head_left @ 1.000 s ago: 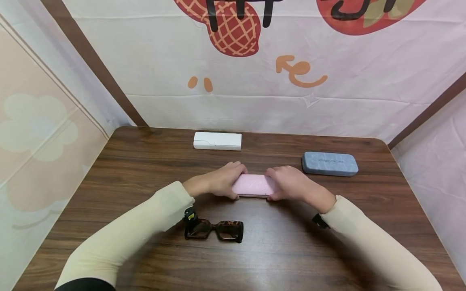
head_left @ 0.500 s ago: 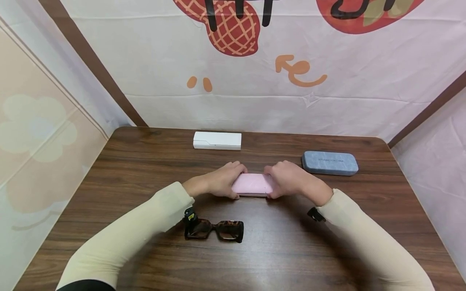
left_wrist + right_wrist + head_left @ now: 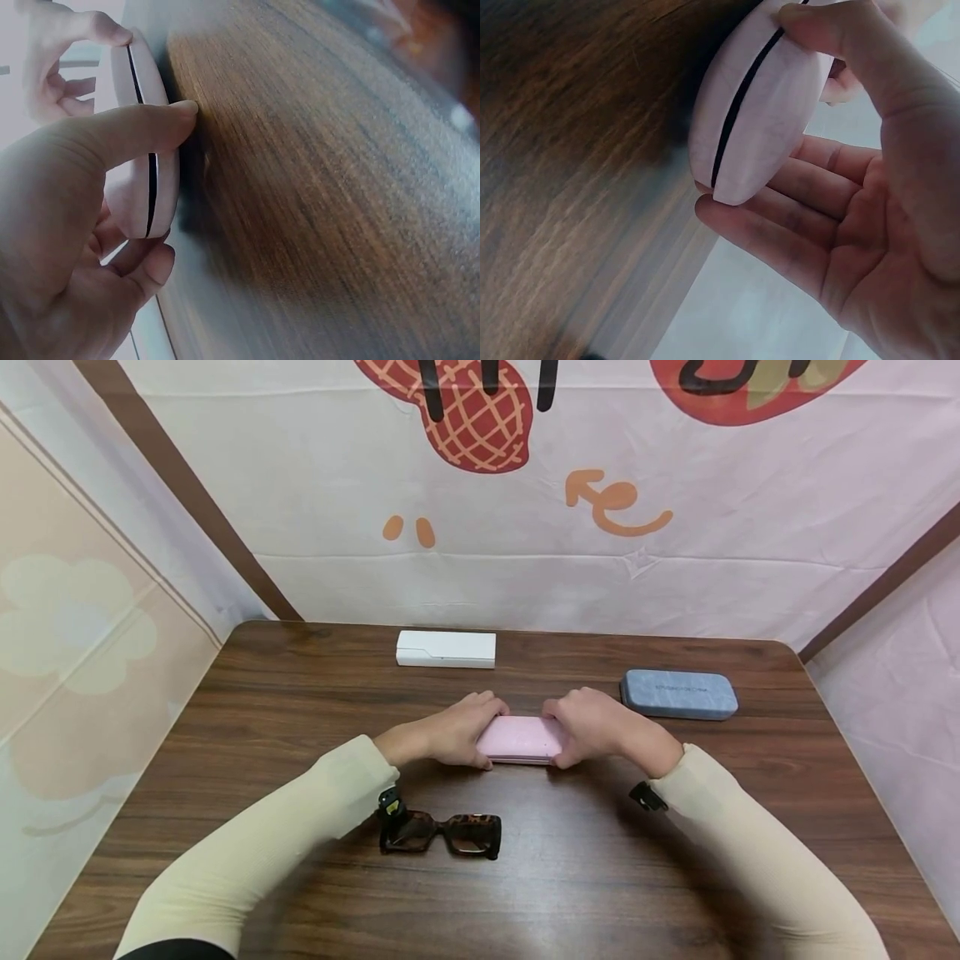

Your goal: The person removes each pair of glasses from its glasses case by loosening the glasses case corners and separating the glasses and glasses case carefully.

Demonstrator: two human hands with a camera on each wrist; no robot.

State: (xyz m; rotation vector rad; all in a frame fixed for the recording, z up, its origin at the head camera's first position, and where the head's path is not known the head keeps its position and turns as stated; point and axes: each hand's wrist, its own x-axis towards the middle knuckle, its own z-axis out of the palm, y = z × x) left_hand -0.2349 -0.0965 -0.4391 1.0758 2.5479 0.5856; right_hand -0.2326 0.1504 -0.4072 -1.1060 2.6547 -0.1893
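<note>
A pink hard glasses case (image 3: 519,740) lies lengthwise between my two hands at the middle of the table. My left hand (image 3: 456,733) grips its left end, thumb on the near side and fingers round the far side. At the opposite end, my right hand (image 3: 596,730) pinches the case in the same way. In the left wrist view, the thumb (image 3: 139,133) crosses a dark seam between the two pink halves (image 3: 166,193). That narrow seam also runs along the case (image 3: 772,124) in the right wrist view, with the thumb at it. The inside is hidden.
Tortoiseshell sunglasses (image 3: 444,829) lie nearer, beside the left sleeve (image 3: 300,810). A white oblong case (image 3: 446,650) stands at the back edge. Behind my right hand is a blue glasses case (image 3: 679,694). A printed cloth (image 3: 465,585) hangs behind the wooden table (image 3: 570,893).
My right hand and forearm have shifted slightly left and away from me, still gripping the pink case. The left hand keeps its grip; the sunglasses and the other cases stay where they were.
</note>
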